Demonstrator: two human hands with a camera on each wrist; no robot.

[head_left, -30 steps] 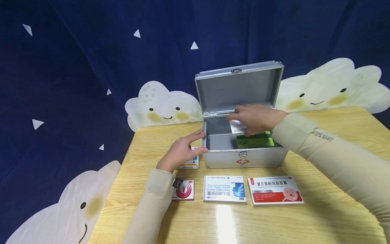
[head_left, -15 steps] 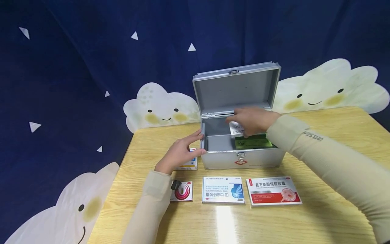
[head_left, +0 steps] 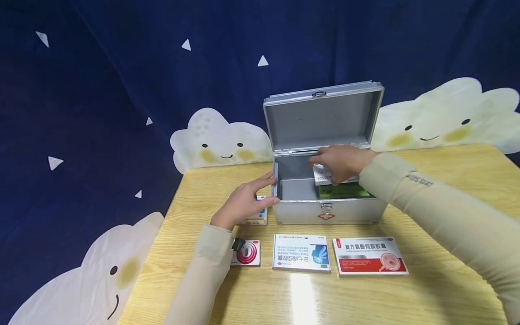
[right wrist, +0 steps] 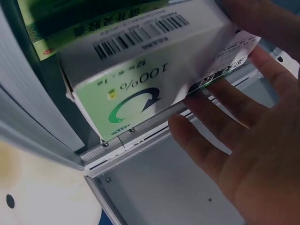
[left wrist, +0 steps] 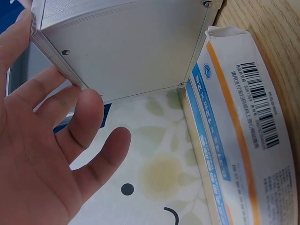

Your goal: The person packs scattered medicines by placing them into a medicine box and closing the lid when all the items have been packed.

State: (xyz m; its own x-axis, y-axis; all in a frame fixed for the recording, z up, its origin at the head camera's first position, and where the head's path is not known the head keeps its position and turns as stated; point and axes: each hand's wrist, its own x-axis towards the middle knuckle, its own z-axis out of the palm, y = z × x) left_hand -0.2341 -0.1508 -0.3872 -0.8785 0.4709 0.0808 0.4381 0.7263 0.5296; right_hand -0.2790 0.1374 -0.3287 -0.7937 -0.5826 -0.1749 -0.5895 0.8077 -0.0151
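A silver first-aid case (head_left: 296, 212) with its lid up stands on the table. Inside it my right hand (head_left: 343, 160) grips a white-and-green medicine box (right wrist: 150, 65), thumb on one side and fingers on the other. Beside that box, nearer the case's front wall, lies a dark green medicine box (head_left: 345, 190). My left hand (head_left: 243, 203) touches the case's left rim with spread, fairly straight fingers, as the left wrist view also shows. Under this hand, next to the case, is a white medicine box (left wrist: 253, 122) with blue and orange stripes, partly hidden in the head view.
In front of the case lie a white-and-blue medicine box (head_left: 300, 253), a red-and-white one (head_left: 370, 256), and a smaller box with pink rings (head_left: 248, 253), partly covered by the left wrist. A dark blue curtain (head_left: 219, 54) with cloud figures hangs behind the wooden table (head_left: 349, 302).
My right hand has lowered the white-and-green medicine box a little further into the case, close beside the dark green one. The left hand stays at the rim; the head view shifts slightly.
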